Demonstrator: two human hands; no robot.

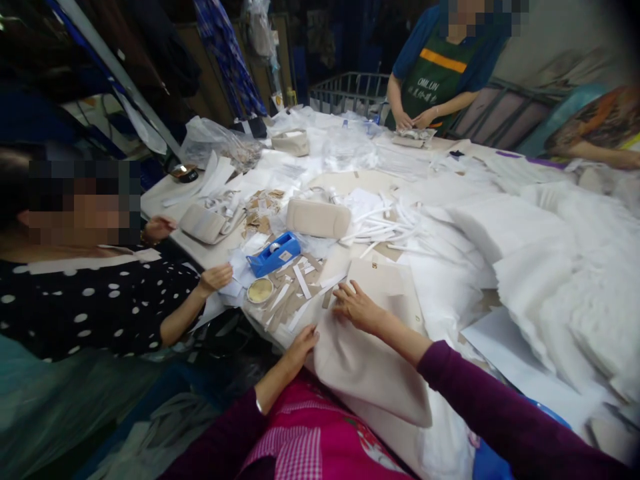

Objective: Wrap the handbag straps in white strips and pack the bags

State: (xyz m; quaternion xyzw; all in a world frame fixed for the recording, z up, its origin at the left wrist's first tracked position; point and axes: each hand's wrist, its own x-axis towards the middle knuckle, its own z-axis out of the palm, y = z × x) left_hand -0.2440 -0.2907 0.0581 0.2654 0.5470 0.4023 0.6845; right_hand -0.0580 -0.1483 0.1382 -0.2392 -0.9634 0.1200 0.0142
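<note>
A cream handbag (373, 373) lies at the table's near edge, its flap (390, 283) laid open away from me with a small gold-coloured fitting on it. My left hand (301, 345) pinches the bag's left edge between thumb and fingers. Over the bag's upper left part reaches my right hand (357, 307), its fingers bent and apart, touching the bag near its opening. What lies under those fingertips is hidden. Paper and card strips (303, 280) are scattered just beyond both hands.
A blue tape dispenser (274, 255) and a round tin (260, 290) stand left. Further cream bags (319, 219) lie beyond. White foam sheets (550, 267) pile up right. A co-worker in dotted clothing (100, 300) sits left; another in a green apron (440, 83) stands across.
</note>
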